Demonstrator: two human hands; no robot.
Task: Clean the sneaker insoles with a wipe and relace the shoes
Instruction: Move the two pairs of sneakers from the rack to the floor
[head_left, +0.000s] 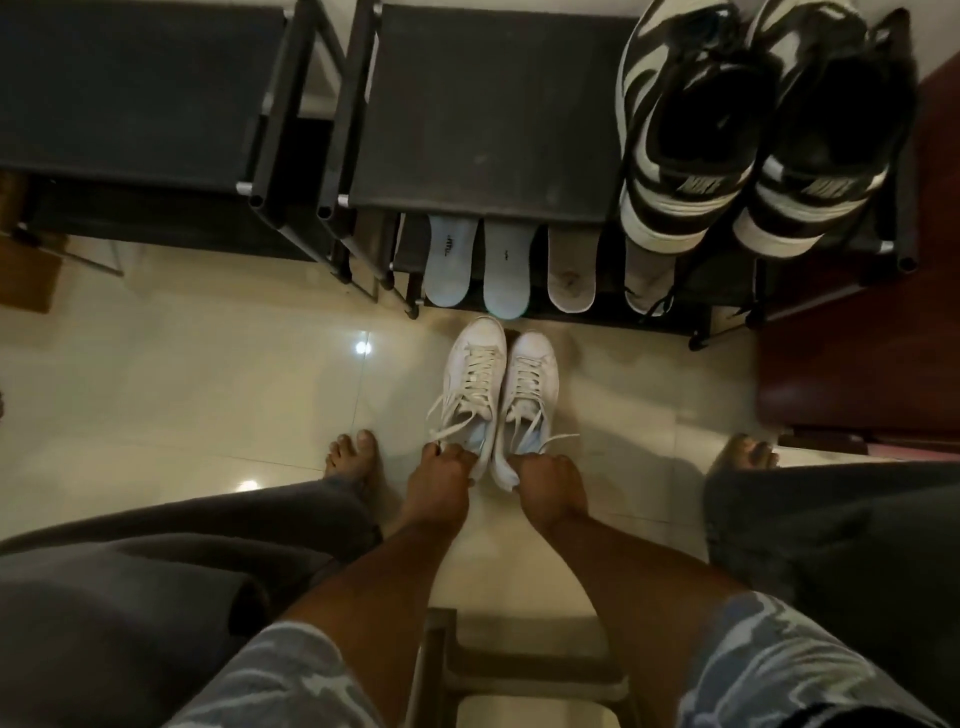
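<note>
Head view: left hand (439, 486) and right hand (551, 491) each curl their grip round a heel of the white sneakers (475, 379). These stand side by side on the floor (208, 395), near insoles (451, 265) on the rack (488, 130).

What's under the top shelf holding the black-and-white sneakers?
Four insoles side by side, near ends poking out toward the floor. The top shelf covers their far ends and anything deeper.

Both hands (439, 483) (550, 488) on heels of white sneakers (475, 384) (531, 379)
</note>
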